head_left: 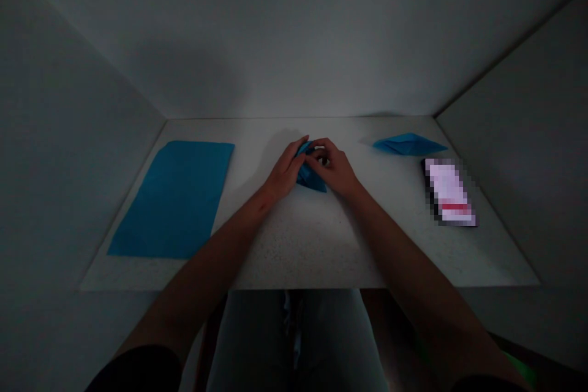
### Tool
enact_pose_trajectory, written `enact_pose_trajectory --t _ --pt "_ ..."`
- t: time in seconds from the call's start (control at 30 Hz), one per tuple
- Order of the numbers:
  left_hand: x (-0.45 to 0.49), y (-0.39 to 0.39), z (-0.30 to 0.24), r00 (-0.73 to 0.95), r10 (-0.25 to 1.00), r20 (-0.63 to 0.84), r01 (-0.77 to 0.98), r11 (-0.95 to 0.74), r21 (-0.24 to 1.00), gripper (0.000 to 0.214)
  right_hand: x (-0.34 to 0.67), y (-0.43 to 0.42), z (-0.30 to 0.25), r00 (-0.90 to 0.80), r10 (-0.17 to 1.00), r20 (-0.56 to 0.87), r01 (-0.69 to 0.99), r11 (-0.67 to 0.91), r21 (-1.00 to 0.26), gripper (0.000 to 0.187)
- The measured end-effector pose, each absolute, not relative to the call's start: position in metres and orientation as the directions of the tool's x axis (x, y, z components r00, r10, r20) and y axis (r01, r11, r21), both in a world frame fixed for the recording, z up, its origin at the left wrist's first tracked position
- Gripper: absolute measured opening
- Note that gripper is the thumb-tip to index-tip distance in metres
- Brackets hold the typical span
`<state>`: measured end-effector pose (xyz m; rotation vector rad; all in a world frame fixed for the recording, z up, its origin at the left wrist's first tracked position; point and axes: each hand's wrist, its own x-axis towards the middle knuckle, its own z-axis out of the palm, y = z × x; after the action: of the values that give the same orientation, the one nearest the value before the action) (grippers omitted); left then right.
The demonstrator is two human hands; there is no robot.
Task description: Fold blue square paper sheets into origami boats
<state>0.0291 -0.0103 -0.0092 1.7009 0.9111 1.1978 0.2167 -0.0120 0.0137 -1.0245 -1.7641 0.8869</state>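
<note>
Far L on the white table (pixel 294 257), you've got a flat blue sheet (pixel 174 199), its top-L corner clipped or folded – can't tell which. Your L forearm (pixel 229 239) passes over the sheet's lower R corner, hiding that bit.

Next, near the table's middle, your L hand (pixel 283 173) is partly closed, fingers long and close together along the L side of the folded blue paper (pixel 313 181), thumb over its top. That piece sits b/w your two hands, a pointed end sticking out toward you, lower R; most of its upper part is hidden by your fingers.

Your R hand (pixel 339 170) is curled at the paper's R side, thumb and index bent round w/ a small gap b/w them, tips gripping the upper part close to your L thumb.

Well apart, over to the R near the back, there's a folded blue paper boat (pixel 410 145), pointed at both ends. Just in front of it, a phone (pixel 450 192) lies w/ its screen lit – pale w/ a red band low down, details pixelated.
</note>
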Motion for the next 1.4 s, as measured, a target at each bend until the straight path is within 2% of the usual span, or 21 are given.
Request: enact_pose_trajectory --t 0.1,0.2,0.3,0.4,0.6,0.8,0.9,1.03,1.2,1.4 --pt "0.026 -0.009 -0.011 0.353 0.859 0.371 0.103 -0.429 0.897 0.057 0.217 -0.011 0.012 -0.228 0.916 0.331 0.253 0.384 -0.888 0.045" --pt "0.025 -0.009 -0.014 0.414 0.807 0.421 0.121 -0.507 0.853 0.069 0.217 -0.011 0.013 -0.193 0.924 0.329 0.257 0.371 -0.892 0.043" --pt "0.027 -0.01 -0.014 0.424 0.787 0.447 0.174 -0.555 0.813 0.085 0.216 -0.011 0.013 -0.182 0.925 0.334 0.246 0.372 -0.895 0.041" --pt "0.028 -0.011 -0.013 0.41 0.796 0.446 0.214 -0.559 0.801 0.093 0.216 -0.01 0.011 -0.187 0.929 0.319 0.217 0.355 -0.909 0.043" --pt "0.027 -0.01 -0.012 0.393 0.809 0.437 0.217 -0.544 0.811 0.087 0.216 -0.007 0.007 -0.201 0.938 0.281 0.163 0.315 -0.935 0.043" --pt "0.029 -0.012 -0.011 0.372 0.835 0.406 0.198 -0.499 0.844 0.095 0.217 -0.008 0.01 -0.245 0.931 0.271 0.168 0.316 -0.934 0.046" --pt "0.029 -0.012 -0.012 0.384 0.835 0.394 0.184 -0.488 0.853 0.09 0.217 -0.007 0.008 -0.242 0.926 0.289 0.169 0.333 -0.928 0.044" --pt "0.027 -0.01 -0.015 0.432 0.791 0.432 0.153 -0.537 0.83 0.09 0.216 -0.008 0.008 -0.214 0.932 0.293 0.168 0.33 -0.929 0.04" --pt "0.026 -0.007 -0.02 0.435 0.767 0.472 0.16 -0.581 0.798 0.093 0.215 -0.01 0.012 -0.171 0.947 0.271 0.166 0.299 -0.94 0.046" --pt "0.024 -0.007 -0.019 0.412 0.789 0.456 0.158 -0.555 0.817 0.079 0.215 -0.005 0.008 -0.154 0.958 0.24 0.074 0.254 -0.964 0.048"
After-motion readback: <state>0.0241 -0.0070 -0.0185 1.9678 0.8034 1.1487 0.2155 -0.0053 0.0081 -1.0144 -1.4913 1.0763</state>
